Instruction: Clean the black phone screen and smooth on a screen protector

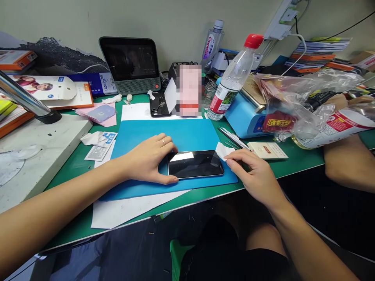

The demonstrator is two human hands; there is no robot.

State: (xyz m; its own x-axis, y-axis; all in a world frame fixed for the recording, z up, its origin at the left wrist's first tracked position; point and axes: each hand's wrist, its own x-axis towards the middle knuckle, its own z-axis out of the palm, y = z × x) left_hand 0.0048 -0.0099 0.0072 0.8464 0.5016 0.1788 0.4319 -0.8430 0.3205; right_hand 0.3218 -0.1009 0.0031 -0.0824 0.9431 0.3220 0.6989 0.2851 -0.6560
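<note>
A black smartphone (pixel 197 166) lies face up on a blue mat (pixel 170 132), its screen reflecting a bright patch. My left hand (pixel 150 160), a ring on one finger, grips the phone's left end, with the thumb on the near edge and the fingers at the far edge. Pinched between the thumb and fingers of my right hand (pixel 256 175) is a small white wipe (pixel 224 150), held at the phone's right end and overlapping its far corner. Thin tools (pixel 233 136) and a flat cream-coloured box (pixel 268 150) sit just beyond my right hand.
Behind the mat stand a smart display (pixel 134 62), a small open black case (pixel 160 105) and a red-capped bottle (pixel 231 84). On the right are a blue device (pixel 243 115), crumpled plastic bags (pixel 307 91) and another person's arm (pixel 350 162). A metal post (pixel 26 97) rises at left.
</note>
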